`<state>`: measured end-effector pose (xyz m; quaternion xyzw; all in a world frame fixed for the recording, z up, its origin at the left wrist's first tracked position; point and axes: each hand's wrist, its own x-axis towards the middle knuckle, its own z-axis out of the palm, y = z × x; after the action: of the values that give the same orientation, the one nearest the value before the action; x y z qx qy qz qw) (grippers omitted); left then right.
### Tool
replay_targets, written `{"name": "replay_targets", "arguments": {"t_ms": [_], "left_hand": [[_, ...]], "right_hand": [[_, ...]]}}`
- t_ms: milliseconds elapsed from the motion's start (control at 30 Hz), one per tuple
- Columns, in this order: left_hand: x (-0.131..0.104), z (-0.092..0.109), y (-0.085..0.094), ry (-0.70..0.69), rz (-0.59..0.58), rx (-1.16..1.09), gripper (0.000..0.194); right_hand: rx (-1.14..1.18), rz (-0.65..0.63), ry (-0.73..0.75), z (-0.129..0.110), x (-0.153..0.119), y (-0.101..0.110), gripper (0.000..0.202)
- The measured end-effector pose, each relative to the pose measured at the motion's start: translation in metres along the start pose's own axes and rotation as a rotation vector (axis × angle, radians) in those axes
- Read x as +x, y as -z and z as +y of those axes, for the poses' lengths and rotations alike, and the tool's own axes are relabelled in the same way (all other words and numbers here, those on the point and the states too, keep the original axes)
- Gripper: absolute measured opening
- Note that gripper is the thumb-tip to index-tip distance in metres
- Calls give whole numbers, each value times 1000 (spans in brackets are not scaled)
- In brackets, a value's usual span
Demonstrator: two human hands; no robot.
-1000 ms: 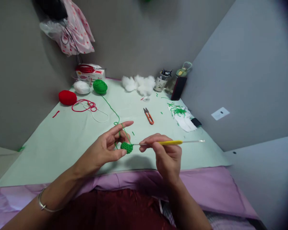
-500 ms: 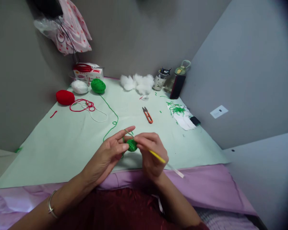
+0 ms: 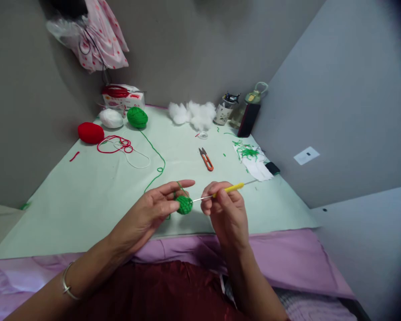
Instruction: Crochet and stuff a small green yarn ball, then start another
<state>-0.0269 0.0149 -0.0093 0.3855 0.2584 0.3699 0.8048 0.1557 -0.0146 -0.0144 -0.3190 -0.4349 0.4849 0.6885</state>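
Between thumb and fingers, my left hand pinches a small round green crocheted piece. A strand of green yarn loops over its raised index finger and runs back to the green yarn ball. My right hand is closed on the yellow handle of a crochet hook. The hook's thin metal shaft points left, its tip at the right edge of the green piece. The tip itself is too small to make out.
Orange snips lie beyond my hands. Behind them are white stuffing, a pen cup and a dark phone. Green scraps lie on white paper at right. Red and white yarn balls sit back left.
My right hand has moved right and turned, bringing the hook from slanting down towards me to nearly level. More of the green piece shows, and my left index finger reaches slightly farther right.
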Motion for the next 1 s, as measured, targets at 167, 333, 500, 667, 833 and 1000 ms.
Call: {"name": "replay_targets", "arguments": {"t_ms": [167, 333, 500, 667, 833, 1000], "left_hand": [[-1, -6, -2, -56, 41, 168, 51], [-3, -3, -1, -50, 29, 183, 63], [-3, 3, -1, -132, 65, 312, 57], [-5, 9, -1, -130, 49, 434, 56], [-5, 13, -1, -112, 44, 502, 53], [-3, 13, -1, -111, 41, 565, 54]], "right_hand": [[-298, -18, 219, 8, -4, -3, 13], [-237, -76, 135, 15, -2, 3, 13], [-15, -118, 6, 14, 1, 4, 13], [-41, -177, -1, 10, 3, 9, 15], [-129, -261, 21, 5, 4, 17, 16], [-297, -293, 53, -5, 3, 16, 16]]}}
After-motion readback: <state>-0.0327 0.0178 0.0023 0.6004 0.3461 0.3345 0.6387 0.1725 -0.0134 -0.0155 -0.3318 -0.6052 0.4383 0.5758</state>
